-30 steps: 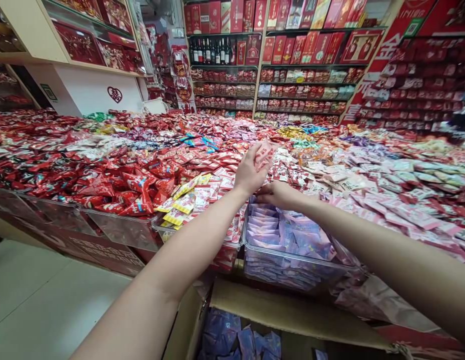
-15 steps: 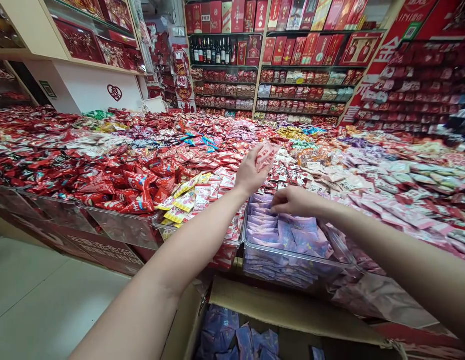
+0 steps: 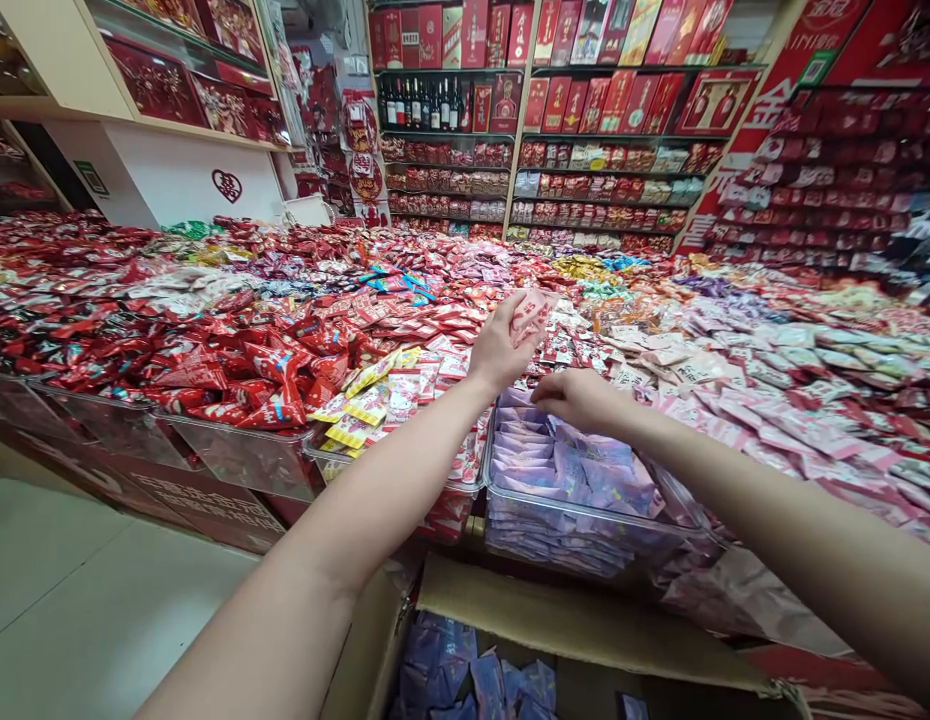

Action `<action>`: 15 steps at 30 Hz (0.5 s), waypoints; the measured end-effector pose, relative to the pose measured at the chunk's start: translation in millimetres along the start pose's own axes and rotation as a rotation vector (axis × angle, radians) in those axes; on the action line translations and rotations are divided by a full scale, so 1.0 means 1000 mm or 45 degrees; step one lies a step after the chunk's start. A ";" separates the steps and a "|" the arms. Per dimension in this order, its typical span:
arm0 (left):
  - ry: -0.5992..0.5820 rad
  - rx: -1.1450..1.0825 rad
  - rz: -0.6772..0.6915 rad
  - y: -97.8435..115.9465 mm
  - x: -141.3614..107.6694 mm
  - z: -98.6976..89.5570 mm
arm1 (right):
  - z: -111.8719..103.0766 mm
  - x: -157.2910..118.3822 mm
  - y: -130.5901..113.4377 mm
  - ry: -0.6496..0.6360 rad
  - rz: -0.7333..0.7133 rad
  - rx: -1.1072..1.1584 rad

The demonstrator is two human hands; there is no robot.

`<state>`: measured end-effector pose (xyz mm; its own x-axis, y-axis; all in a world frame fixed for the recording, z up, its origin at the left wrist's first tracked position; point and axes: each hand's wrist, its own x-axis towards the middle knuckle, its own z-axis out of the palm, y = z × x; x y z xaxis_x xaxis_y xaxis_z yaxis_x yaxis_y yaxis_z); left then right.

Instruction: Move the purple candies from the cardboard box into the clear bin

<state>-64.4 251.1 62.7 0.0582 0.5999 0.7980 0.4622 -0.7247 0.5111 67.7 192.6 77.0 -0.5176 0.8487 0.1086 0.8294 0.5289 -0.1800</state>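
Note:
My left hand (image 3: 501,348) reaches out over the heaped sweets, its fingers closed on a pink packet (image 3: 531,314) with red print. Just nearer and to the right, my right hand (image 3: 577,400) hangs over the back of a clear plastic bin (image 3: 585,512). Its fingers are curled together and point left; whatever they hold, if anything, is hidden. Purple packets (image 3: 529,450) stand in a row along the bin's left side, with others lying flat to the right. Below the bin, an open cardboard box (image 3: 585,615) holds more purple packets (image 3: 439,655).
Left of the purple bin are yellow-and-white packets (image 3: 375,400) and red wrapped sweets (image 3: 274,385) in clear bins. Pink packets (image 3: 772,420) spread to the right. Shelves with bottles (image 3: 424,103) and red boxes (image 3: 476,35) line the back wall. Tiled floor (image 3: 97,590) shows at lower left.
My right hand has lifted slightly and shifted a little left above the purple packets. My left hand stays nearly still with the pink packet.

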 end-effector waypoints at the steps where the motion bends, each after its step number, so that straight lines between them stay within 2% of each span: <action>1: 0.003 0.001 -0.001 0.000 0.000 0.000 | 0.000 0.002 0.001 0.034 0.036 -0.005; 3: 0.007 -0.002 -0.002 0.000 0.000 0.000 | 0.002 0.006 0.002 0.023 0.029 0.015; 7: 0.004 -0.003 -0.004 0.000 0.001 -0.001 | 0.008 0.015 -0.001 -0.095 -0.118 0.112; 11: 0.002 0.014 -0.003 0.001 0.001 -0.002 | 0.005 0.021 0.002 -0.006 0.097 -0.017; 15: 0.009 0.020 -0.004 0.002 0.001 -0.003 | 0.005 0.029 0.011 -0.071 0.207 -0.092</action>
<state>-66.0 249.4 65.1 0.0504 0.5999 0.7985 0.4761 -0.7172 0.5088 61.3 222.8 73.0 -0.3844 0.9227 0.0287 0.9151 0.3850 -0.1197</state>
